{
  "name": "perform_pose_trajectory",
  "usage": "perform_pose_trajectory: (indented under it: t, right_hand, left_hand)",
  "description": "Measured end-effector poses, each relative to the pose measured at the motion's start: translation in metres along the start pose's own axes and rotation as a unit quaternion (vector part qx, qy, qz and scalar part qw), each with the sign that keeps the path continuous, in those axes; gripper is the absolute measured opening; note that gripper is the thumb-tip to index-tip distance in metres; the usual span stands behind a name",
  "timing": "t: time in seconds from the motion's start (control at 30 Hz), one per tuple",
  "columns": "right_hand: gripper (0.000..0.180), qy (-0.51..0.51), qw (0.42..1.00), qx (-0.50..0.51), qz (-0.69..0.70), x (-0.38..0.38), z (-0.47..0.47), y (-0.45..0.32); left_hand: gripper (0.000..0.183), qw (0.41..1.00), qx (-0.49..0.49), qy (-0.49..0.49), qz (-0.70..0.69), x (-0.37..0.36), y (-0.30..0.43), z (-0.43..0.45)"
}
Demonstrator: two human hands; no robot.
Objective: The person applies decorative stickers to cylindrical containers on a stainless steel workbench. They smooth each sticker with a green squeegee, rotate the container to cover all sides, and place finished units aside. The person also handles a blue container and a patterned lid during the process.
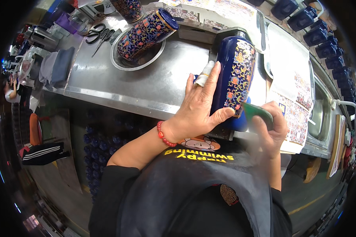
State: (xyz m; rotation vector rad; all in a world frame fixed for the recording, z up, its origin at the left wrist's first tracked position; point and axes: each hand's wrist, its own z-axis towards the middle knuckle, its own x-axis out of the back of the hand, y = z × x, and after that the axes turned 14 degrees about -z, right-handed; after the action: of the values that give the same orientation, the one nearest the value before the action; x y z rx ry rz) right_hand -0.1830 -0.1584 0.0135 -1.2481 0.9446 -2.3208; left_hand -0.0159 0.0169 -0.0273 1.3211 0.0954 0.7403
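A dark blue glazed vase (pixel 224 74) lies on its side on a dark support at the edge of the metal worktop. A band of colourful floral decal (pixel 239 74) runs along its upper side. My left hand (pixel 200 102) steadies the vase, thumb near its lower end and fingers along its left side. One finger is wrapped in white cloth or tape. In my right hand (pixel 273 127) is a green, flat scraper (pixel 258 115), blurred, its edge close to the lower end of the decal. Part of the vase's left side is hidden by my left hand.
Left of the vase, a decorated vase (pixel 148 34) leans in a metal bowl (pixel 138 68). Scissors (pixel 99 37) and folded cloths (pixel 60 66) lie farther left. Printed decal sheets (pixel 296 126) lie to the right, beside a sink (pixel 322 109). Several blue vases (pixel 302 19) stand beyond.
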Motion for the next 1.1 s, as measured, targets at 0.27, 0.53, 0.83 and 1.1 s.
perform_pose_trajectory:
  t: [0.27,0.53,0.83,1.1]
  right_hand:
    - [0.019,0.013,0.991,-0.108,0.077,-0.009,-0.004,0.005]
    - [0.022,0.04,0.986,-0.126,0.101,-0.012,-0.003,0.007]
    - [0.025,0.048,0.978,-0.171,0.109,-0.013,-0.006,0.011]
    - [0.024,0.02,0.969,-0.193,0.151,-0.01,-0.004,0.005]
  left_hand:
    - [0.102,0.991,0.036,-0.003,-0.131,0.005,-0.001,0.005]
    - [0.092,0.978,0.074,0.024,-0.195,0.0,-0.005,0.012]
    - [0.082,0.985,0.028,0.087,-0.145,-0.009,-0.011,0.018]
    - [0.071,0.968,0.061,0.105,-0.22,-0.004,-0.009,0.022]
